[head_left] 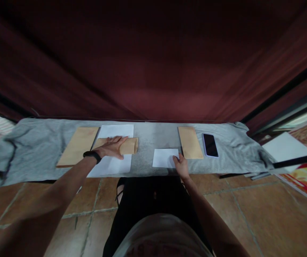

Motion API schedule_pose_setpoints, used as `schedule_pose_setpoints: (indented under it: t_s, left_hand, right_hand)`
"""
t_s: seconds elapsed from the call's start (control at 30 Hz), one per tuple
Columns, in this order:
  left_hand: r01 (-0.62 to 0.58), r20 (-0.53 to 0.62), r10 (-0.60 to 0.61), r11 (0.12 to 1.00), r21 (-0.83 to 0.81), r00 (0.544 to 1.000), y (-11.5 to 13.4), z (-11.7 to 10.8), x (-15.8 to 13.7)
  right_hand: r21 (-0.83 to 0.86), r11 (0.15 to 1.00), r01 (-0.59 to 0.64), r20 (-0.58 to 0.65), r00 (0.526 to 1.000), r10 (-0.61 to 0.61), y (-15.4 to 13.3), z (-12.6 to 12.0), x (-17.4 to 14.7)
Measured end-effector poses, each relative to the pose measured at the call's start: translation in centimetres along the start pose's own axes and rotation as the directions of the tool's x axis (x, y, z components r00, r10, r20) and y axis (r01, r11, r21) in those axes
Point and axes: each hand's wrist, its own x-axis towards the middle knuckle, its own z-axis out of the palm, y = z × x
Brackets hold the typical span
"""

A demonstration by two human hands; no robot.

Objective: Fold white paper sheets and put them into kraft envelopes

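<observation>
My left hand [113, 147], with a dark band at the wrist, lies spread on a flat brown paper bag [130, 146], or possibly an envelope, with a fold at its right end. Beneath that bag is a large white sheet of paper [116, 166]. My right hand [180, 165] pinches the right edge of a small white piece of paper [164, 158], which lies on the grey cloth. Just beyond my right fingers is another flat brown paper piece [190, 142].
A grey cloth [148, 135] covers the narrow table. On the left lies a stack of larger brown paper [80, 144]; a phone [210, 145] lies at the right. A dark red curtain [153, 82] hangs behind. Beyond the right end is a white board [287, 148].
</observation>
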Motion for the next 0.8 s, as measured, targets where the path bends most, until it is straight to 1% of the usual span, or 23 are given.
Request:
schedule_pose_setpoints:
  t_s: [0.17,0.37,0.47,0.57,0.7,0.8]
  left_hand:
    - [0.003,-0.001,-0.003,1.000,-0.004,1.000,-0.6,0.3,0.2]
    - [-0.014,-0.015,0.015,1.000,0.004,1.000,-0.2,-0.4,0.0]
    - [-0.037,-0.056,0.037,0.999,0.007,0.998,0.0,-0.8,0.0]
    - [-0.070,-0.127,0.072,0.997,0.016,0.989,0.4,-0.8,-0.3]
    - [-0.097,-0.196,0.092,0.995,-0.016,0.976,1.6,0.0,-1.3]
    - [-0.134,-0.228,0.113,0.988,-0.077,0.967,3.2,0.9,-2.1]
  right_hand:
    - [0.037,0.999,-0.009,0.008,1.000,0.009,-0.1,0.0,0.0]
    - [0.013,1.000,-0.002,-0.008,1.000,0.002,0.0,0.0,0.0]
    - [0.014,1.000,-0.001,-0.017,1.000,0.001,0.1,0.1,0.0]
    - [0.024,1.000,-0.007,-0.029,1.000,0.007,0.1,0.1,0.0]
    - [0.119,0.993,-0.004,-0.038,0.999,0.009,-0.1,0.1,-0.2]
    - [0.300,0.953,-0.047,-0.030,0.998,0.059,-0.5,-0.1,0.0]
